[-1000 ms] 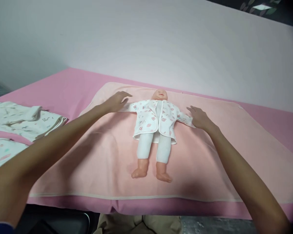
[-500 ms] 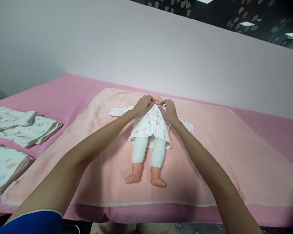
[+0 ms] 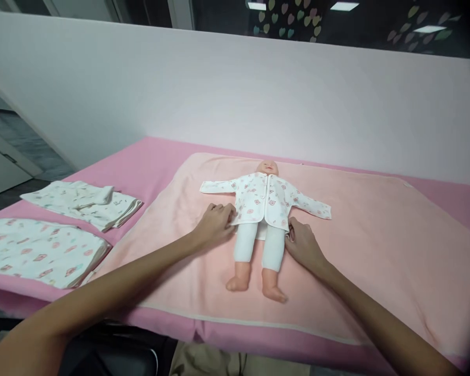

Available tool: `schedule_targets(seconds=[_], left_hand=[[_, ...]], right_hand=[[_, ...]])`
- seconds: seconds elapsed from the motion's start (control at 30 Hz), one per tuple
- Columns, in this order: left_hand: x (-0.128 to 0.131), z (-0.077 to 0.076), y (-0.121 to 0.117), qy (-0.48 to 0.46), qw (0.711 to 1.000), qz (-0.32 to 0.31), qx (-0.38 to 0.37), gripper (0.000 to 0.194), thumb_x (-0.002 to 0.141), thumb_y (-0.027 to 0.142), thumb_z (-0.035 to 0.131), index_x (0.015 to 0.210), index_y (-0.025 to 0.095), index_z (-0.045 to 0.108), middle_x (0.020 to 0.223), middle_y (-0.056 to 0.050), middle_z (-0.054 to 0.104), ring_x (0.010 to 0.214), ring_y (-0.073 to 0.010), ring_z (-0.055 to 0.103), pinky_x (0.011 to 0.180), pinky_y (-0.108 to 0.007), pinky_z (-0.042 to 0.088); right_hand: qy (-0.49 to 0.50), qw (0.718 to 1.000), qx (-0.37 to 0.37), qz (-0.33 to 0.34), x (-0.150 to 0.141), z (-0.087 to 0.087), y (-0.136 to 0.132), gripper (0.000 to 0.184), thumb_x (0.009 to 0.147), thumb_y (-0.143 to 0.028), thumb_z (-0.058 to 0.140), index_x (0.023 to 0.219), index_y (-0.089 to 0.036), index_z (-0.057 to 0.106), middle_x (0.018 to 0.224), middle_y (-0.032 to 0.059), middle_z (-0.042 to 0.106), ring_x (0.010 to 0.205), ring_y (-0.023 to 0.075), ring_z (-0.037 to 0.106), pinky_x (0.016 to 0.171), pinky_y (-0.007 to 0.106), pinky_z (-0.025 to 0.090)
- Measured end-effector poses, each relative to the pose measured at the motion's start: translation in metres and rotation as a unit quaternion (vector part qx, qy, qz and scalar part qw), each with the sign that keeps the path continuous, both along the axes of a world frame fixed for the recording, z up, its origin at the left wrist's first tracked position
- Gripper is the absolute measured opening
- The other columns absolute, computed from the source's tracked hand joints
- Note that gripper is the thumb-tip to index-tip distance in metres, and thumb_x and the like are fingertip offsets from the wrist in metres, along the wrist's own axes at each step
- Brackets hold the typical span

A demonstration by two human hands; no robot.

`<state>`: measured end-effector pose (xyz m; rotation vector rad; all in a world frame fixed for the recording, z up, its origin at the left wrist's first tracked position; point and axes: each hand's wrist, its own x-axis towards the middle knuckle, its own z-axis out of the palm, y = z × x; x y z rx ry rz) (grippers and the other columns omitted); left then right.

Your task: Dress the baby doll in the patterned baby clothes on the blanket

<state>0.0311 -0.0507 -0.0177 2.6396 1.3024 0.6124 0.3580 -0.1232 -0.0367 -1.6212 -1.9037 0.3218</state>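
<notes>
A baby doll (image 3: 274, 250) lies on its back, its head at the far side and its bare feet towards me. It wears a white printed jacket (image 3: 254, 198) that is fastened down the front, with both sleeves spread outward. My left hand (image 3: 215, 222) pinches the jacket's lower hem at the left side. At the opposite lower corner, my right hand (image 3: 302, 239) has its fingers closed on the hem beside the doll's hip. White cloth covers the doll's legs down to the shins.
Under the doll is a peach blanket (image 3: 368, 261) spread over a pink table cover (image 3: 141, 162). Folded printed clothes (image 3: 90, 201) and another folded printed cloth (image 3: 39, 253) lie at the left. A white partition (image 3: 235, 94) stands along the back.
Both hands have moved from the jacket's neckline down to the two sides of its hem. The doll's face and upper jacket are now uncovered, and the view has shifted left.
</notes>
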Motion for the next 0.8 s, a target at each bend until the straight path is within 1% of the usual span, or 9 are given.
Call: schedule_targets(seconds=[0.1,0.2,0.3,0.4,0.47,0.57,0.63,0.7,0.8], left_hand=[[-0.008,0.006,-0.004,0.01,1.0,0.002,0.011,0.018,0.095,0.026,0.06,0.11,0.023,0.051,0.087,-0.001,0.071,0.082,-0.0257,0.066,0.093,-0.044,0.043],[-0.013,0.011,-0.017,0.024,0.999,-0.002,0.049,0.022,0.095,0.031,0.062,0.113,0.022,0.054,0.093,-0.004,0.071,0.086,-0.0285,0.066,0.089,-0.045,0.044],[-0.003,0.012,-0.027,0.017,0.995,-0.019,0.092,0.033,0.094,0.027,0.061,0.126,0.019,0.057,0.121,-0.014,0.072,0.107,-0.033,0.065,0.092,-0.046,0.047],[0.008,0.015,-0.036,0.007,0.992,-0.074,0.099,0.047,0.094,0.016,0.055,0.141,0.017,0.056,0.145,-0.019,0.066,0.125,-0.0332,0.063,0.099,-0.046,0.049],[0.004,0.022,-0.045,0.016,0.991,-0.114,0.066,0.04,0.1,0.018,0.052,0.14,0.017,0.059,0.13,-0.015,0.074,0.115,-0.0301,0.068,0.1,-0.044,0.049],[-0.035,0.04,-0.062,0.032,0.988,-0.152,-0.007,0.03,0.109,0.035,0.051,0.131,0.022,0.067,0.08,-0.001,0.073,0.08,-0.0228,0.067,0.089,-0.038,0.048],[-0.084,0.053,-0.072,0.009,0.996,-0.085,-0.012,0.03,0.108,0.039,0.052,0.127,0.025,0.07,0.075,0.001,0.07,0.075,-0.0207,0.063,0.079,-0.034,0.044],[-0.142,0.067,-0.082,-0.039,0.998,0.05,-0.003,0.029,0.107,0.042,0.056,0.124,0.024,0.07,0.081,0.002,0.072,0.075,-0.0184,0.061,0.076,-0.031,0.04],[-0.211,0.093,-0.104,-0.167,0.951,0.255,0.042,0.032,0.101,0.052,0.067,0.108,0.021,0.065,0.075,0.007,0.062,0.072,-0.0138,0.049,0.077,-0.028,0.038]], right_hand=[[-0.023,0.999,0.034,0.008,0.002,0.011,-0.007,0.014,0.093,-0.027,0.058,0.087,-0.026,0.045,0.07,-0.0022,0.059,0.063,0.0215,0.054,0.072,0.037,0.042],[-0.081,0.993,0.082,-0.001,0.007,0.018,-0.023,0.007,0.095,-0.028,0.059,0.093,-0.025,0.053,0.08,0.0028,0.067,0.074,0.0259,0.062,0.081,0.043,0.046],[-0.11,0.983,0.148,0.017,0.0,0.022,-0.031,0.023,0.101,-0.034,0.06,0.121,-0.022,0.063,0.12,0.0147,0.075,0.113,0.0368,0.069,0.099,0.053,0.051],[-0.113,0.979,0.14,0.093,-0.018,0.029,-0.043,0.048,0.109,-0.04,0.055,0.153,-0.022,0.055,0.161,0.0178,0.059,0.148,0.0385,0.057,0.116,0.059,0.051],[-0.125,0.978,0.104,0.129,-0.03,0.035,-0.065,0.051,0.112,-0.041,0.052,0.16,-0.023,0.053,0.172,0.0164,0.05,0.157,0.0376,0.05,0.124,0.063,0.047],[-0.115,0.976,0.056,0.173,-0.041,0.044,-0.125,0.047,0.114,-0.034,0.05,0.16,-0.027,0.053,0.163,0.0123,0.061,0.154,0.0329,0.056,0.135,0.067,0.033],[-0.085,0.973,0.04,0.212,-0.044,0.046,-0.176,0.048,0.113,-0.029,0.054,0.161,-0.03,0.051,0.153,0.0092,0.069,0.146,0.0288,0.063,0.138,0.066,0.03],[-0.064,0.968,0.032,0.239,-0.044,0.04,-0.224,0.05,0.11,-0.026,0.058,0.159,-0.031,0.052,0.146,0.0079,0.073,0.139,0.0272,0.067,0.136,0.062,0.035],[-0.035,0.974,0.025,0.221,-0.042,0.018,-0.276,0.046,0.108,-0.021,0.06,0.153,-0.032,0.058,0.138,0.008,0.075,0.13,0.0274,0.071,0.127,0.058,0.046]])
